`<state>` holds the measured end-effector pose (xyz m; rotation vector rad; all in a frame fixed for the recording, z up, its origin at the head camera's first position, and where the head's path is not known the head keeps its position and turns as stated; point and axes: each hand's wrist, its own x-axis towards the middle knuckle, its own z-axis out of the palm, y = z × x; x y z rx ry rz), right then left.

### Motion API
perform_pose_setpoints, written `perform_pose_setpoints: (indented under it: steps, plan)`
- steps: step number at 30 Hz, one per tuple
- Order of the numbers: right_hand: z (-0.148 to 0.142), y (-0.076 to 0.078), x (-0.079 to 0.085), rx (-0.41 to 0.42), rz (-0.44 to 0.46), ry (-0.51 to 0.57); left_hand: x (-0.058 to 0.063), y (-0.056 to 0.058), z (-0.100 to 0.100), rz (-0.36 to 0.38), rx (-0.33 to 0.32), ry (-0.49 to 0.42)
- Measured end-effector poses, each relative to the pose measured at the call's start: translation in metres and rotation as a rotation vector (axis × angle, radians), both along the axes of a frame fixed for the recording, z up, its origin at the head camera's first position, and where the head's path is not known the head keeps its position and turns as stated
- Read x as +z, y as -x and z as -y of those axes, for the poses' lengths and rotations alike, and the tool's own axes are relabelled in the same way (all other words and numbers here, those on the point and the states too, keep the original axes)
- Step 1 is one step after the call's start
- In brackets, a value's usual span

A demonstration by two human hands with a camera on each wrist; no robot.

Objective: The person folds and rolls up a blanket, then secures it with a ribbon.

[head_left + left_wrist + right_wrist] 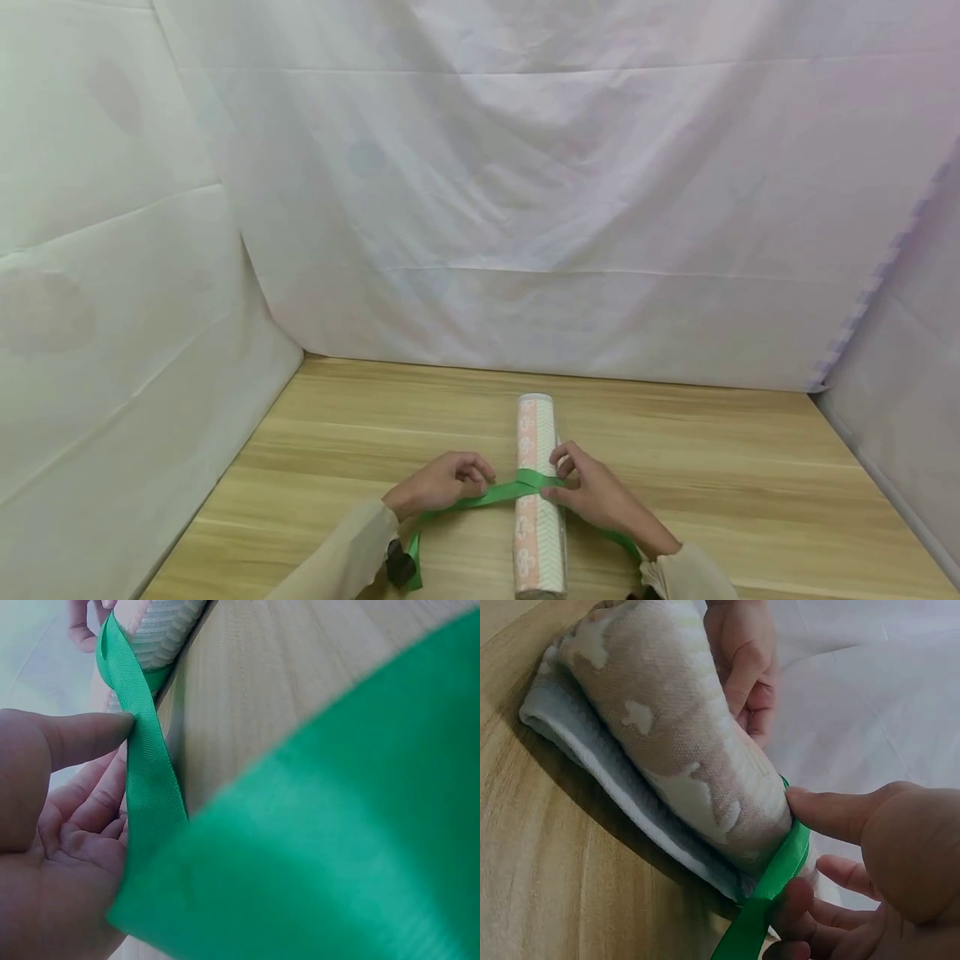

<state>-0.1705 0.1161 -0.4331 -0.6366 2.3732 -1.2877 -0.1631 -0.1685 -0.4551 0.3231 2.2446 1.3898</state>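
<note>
Head view, and here's the roll [538, 437], patterned pink and cream, lying lengthwise on the wooden table [337, 425] right between two hands. A green ribbon [497, 494] crosses its middle and trails off on both sides, one end dangling by the left sleeve [352, 533]. The left hand [442, 483] is just beside the roll, fingers curled, thumb on the ribbon; the right hand [600, 493] is right at it — thumb tip down by the crossing, forefinger spread apart on the roll's edge. White sheets [525, 167] hang behind. Over to the left wrist view: the left hand's thumb meets the strip's edge, bent fingers lie behind, so that's a light, nearly closed pinch on the ribbon, and a blurred green length fills the near corner. Right wrist view now: soft fabric with white shapes on top, a bluish layer underneath, the ribbon tight against the side — and the right hand has it loosely, thumb at the upper part, curled fingertips touching lower down, a gap between them.
</note>
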Motion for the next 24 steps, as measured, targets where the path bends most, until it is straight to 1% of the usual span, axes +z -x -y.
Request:
perform_pose_setpoints:
  steps: [9, 15, 20, 24]
  plan:
    - [-0.007, 0.011, -0.002, 0.063, 0.115, 0.102, 0.004, -0.002, -0.004, 0.01, 0.009, -0.003]
    - [-0.008, 0.014, -0.001, 0.096, 0.082, 0.117, 0.003, -0.002, -0.005, 0.014, 0.01, -0.02]
    - [-0.009, 0.015, 0.002, 0.124, 0.113, 0.131, 0.002, -0.002, -0.004, 0.019, 0.005, -0.03]
    - [-0.009, 0.016, 0.004, 0.14, 0.114, 0.126, 0.001, -0.002, -0.004, 0.02, 0.005, -0.029]
